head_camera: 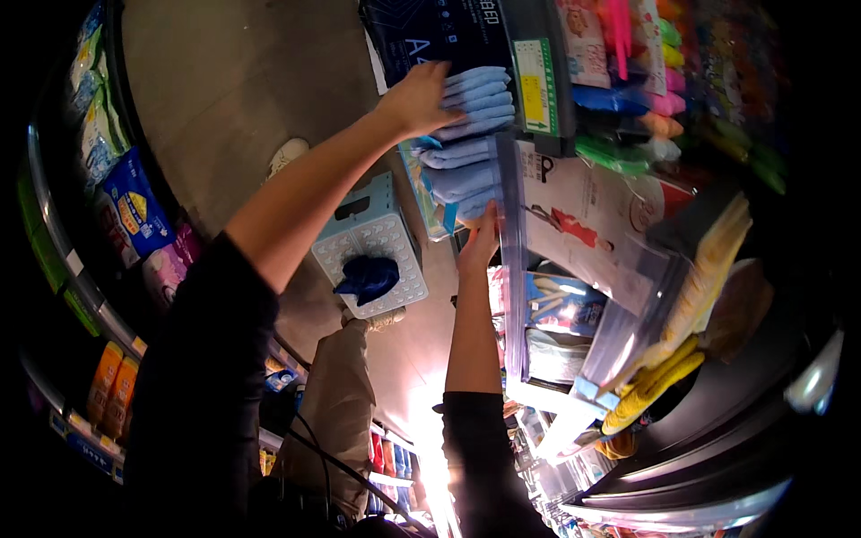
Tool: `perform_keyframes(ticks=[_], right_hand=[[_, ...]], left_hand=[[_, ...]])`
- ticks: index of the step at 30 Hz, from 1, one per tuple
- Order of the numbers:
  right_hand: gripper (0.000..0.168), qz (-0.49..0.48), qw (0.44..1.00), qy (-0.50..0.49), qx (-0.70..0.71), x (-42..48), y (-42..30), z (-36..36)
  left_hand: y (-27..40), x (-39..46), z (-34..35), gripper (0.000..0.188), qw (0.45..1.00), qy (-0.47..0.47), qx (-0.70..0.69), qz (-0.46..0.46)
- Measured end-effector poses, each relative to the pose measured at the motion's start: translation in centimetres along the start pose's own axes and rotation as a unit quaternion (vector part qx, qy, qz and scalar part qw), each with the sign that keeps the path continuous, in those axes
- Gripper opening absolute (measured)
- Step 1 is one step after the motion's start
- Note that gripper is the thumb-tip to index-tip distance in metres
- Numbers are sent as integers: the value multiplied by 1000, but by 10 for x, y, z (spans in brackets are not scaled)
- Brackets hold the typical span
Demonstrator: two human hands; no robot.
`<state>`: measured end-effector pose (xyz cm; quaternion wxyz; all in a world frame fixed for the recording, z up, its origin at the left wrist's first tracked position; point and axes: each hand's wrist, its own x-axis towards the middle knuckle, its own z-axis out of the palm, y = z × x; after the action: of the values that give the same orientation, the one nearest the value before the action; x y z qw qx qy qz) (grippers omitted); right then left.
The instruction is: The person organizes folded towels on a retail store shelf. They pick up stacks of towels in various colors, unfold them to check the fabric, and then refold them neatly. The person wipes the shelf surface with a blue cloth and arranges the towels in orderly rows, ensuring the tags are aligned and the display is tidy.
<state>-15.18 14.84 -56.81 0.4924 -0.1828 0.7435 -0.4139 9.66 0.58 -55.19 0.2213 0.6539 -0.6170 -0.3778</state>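
Note:
A row of folded light blue cloths [469, 161] lies before me, packed edge to edge. My left hand [420, 101] is at the left side of its far part, thumb and fingers apart. The cloths hide some fingertips, so its grip is unclear. At the near end, my right hand [479, 243] grips the cloths with the thumb up along their side. A small bright blue tag [450, 218] sticks out by that thumb. Under the far cloths is a dark pack of A4 paper [430, 40]. Along their right side runs a clear plastic divider [511, 269].
A light blue plastic stool [410, 269] stands on the floor with a dark blue cloth item [368, 279] on top. Packaged goods [585, 202] fill the right side, near yellow gloves [652, 387]. Shelves with bagged products [138, 205] curve along the left. A cable [350, 471] crosses below.

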Motion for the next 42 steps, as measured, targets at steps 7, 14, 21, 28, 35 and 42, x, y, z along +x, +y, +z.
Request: perform_keyframes(ticks=[7,14,21,28,35,42], right_hand=[[60,59,997,31,26,6,-2,51],[63,97,987,-108,75,-7,-1,30],[59,108,983,-143,-26,-113,-26,18],[58,-138,885,-231,-379,-261,-185,60],[67,-437,649,-180,-596,-466,-421,45],[82,-660,591,-147,-440,-629,-538,-74]], left_hand=[[-8,28,44,116,981,-160,-4,-111],[-47,-18,62,105,975,-136,-130,-119],[-19,-114,-28,108,934,-184,-236,-193],[39,-224,-184,83,849,-95,-447,-265],[188,-345,-278,85,658,-44,-730,-179],[334,-398,-303,75,612,-117,-782,-23]])
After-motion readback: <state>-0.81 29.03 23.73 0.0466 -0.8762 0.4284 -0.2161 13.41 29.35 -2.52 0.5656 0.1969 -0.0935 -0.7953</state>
